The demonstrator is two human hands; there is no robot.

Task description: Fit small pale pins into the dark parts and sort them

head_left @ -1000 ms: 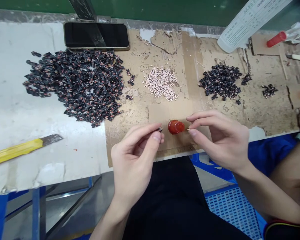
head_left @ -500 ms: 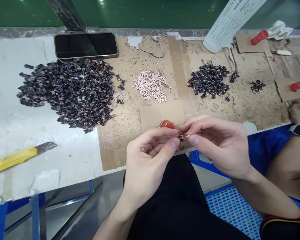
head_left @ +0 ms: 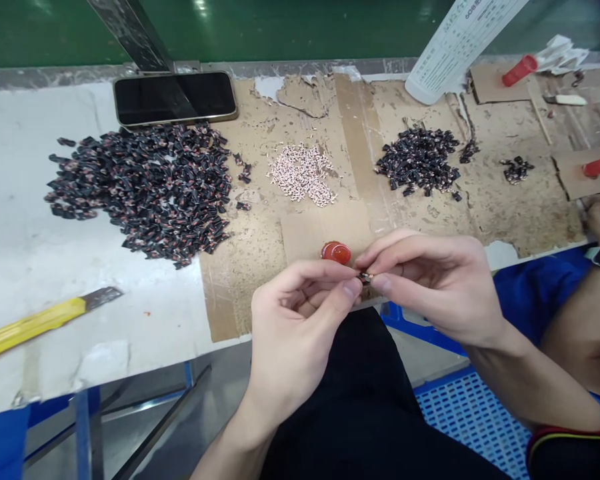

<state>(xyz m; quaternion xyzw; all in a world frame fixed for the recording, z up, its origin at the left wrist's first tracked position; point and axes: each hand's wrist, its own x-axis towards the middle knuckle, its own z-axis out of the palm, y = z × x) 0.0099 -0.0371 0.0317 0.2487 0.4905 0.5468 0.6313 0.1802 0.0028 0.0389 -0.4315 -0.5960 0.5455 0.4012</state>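
Left hand [head_left: 293,327] and right hand [head_left: 437,290] pinching one tiny dark part [head_left: 365,277] between them, just beside a round red plastic cap [head_left: 337,253]; too loose a pinch risking a drop onto the scuffed brown cardboard mat [head_left: 240,287].

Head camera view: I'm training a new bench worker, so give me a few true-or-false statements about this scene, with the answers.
1. The left hand and right hand pinch one small dark piece between their fingertips. True.
2. The red round object lies inside the pale pile. False: it stands on the cardboard sheet, apart from that pile.
3. A yellow utility knife lies on the white bench top. True.
4. The phone lies on top of the largest dark pile. False: it lies beyond that pile.
5. The pale pile sits between the largest dark pile and a smaller dark pile. True.
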